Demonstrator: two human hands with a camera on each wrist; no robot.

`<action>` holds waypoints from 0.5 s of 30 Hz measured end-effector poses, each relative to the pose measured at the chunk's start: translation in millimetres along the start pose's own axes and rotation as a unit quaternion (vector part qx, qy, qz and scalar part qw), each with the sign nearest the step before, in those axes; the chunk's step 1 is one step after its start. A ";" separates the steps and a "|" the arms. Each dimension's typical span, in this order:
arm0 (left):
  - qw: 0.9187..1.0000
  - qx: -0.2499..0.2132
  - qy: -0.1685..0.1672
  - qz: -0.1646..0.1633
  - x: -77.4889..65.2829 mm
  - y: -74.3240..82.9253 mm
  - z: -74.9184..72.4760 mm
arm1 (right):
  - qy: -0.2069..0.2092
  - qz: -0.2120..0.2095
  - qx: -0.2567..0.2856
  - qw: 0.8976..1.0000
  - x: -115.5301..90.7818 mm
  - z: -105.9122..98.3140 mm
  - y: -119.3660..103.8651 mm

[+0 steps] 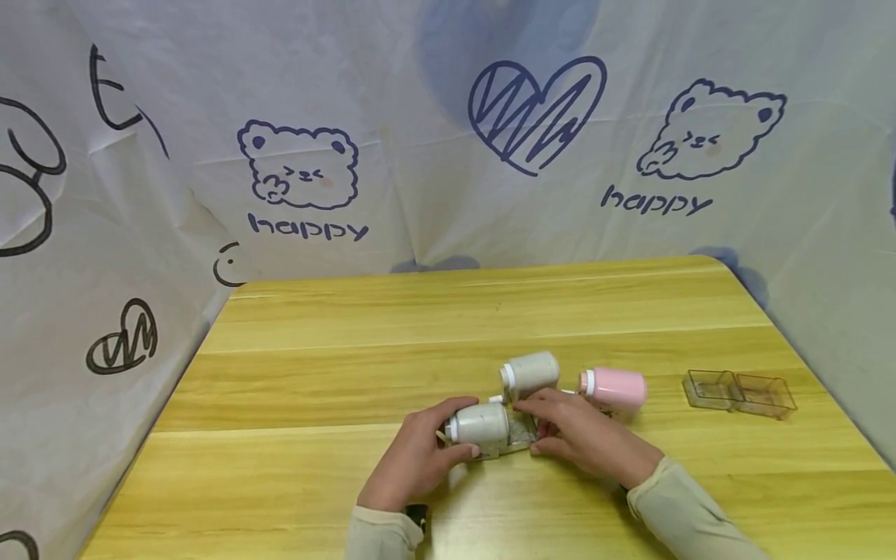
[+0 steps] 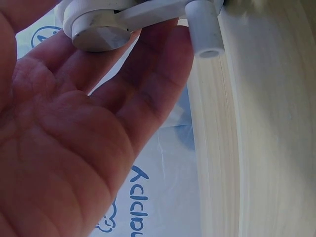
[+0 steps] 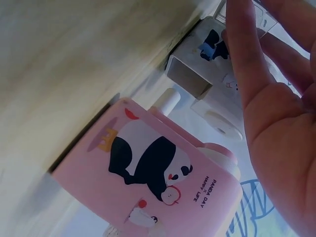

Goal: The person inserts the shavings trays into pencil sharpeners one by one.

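My left hand [image 1: 420,447] grips a pale grey hand-crank pencil sharpener [image 1: 481,425], its thumb on the near side and fingers behind. In the left wrist view its white crank [image 2: 205,29] sticks out past the fingertips. At the sharpener's right end, my right hand [image 1: 584,432] pinches a clear plastic tray [image 1: 519,429] between thumb and fingers. Just behind the hands lies a second pale grey sharpener [image 1: 532,373], showing an open slot [image 3: 189,78] in the right wrist view. Beside it is a pink sharpener [image 3: 148,163] with a panda print.
Two clear plastic trays [image 1: 738,393] sit side by side at the right of the wooden table [image 1: 315,350]. Behind the table's far edge hangs a white cloth [image 1: 420,155] with bear and heart drawings, and more cloth flanks both sides.
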State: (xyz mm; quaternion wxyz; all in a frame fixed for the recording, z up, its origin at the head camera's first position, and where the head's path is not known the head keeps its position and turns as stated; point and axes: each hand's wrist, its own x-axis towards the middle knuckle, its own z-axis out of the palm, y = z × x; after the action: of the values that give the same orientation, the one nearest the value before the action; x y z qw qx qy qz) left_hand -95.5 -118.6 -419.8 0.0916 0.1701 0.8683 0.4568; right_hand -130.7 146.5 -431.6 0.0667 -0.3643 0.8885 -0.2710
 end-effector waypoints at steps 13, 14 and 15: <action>1.000 -0.001 -0.001 -0.003 -0.7 0.7 -0.4 | 0.009 0.000 0.044 0.999 -0.4 5.2 1.8; 1.000 -0.001 -0.001 -0.003 -0.6 0.8 -0.3 | 0.009 0.002 0.044 0.999 -0.1 5.9 1.7; 1.000 0.000 0.000 -0.002 -0.7 0.8 -0.3 | 0.008 0.004 0.046 0.999 0.2 6.3 1.2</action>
State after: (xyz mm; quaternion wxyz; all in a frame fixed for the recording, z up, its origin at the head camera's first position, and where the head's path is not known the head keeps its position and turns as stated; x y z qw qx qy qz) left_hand -94.8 -118.7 -418.9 0.0925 0.1682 0.8686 0.4569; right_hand -129.5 144.3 -437.6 0.0771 -0.3555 0.8769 -0.3141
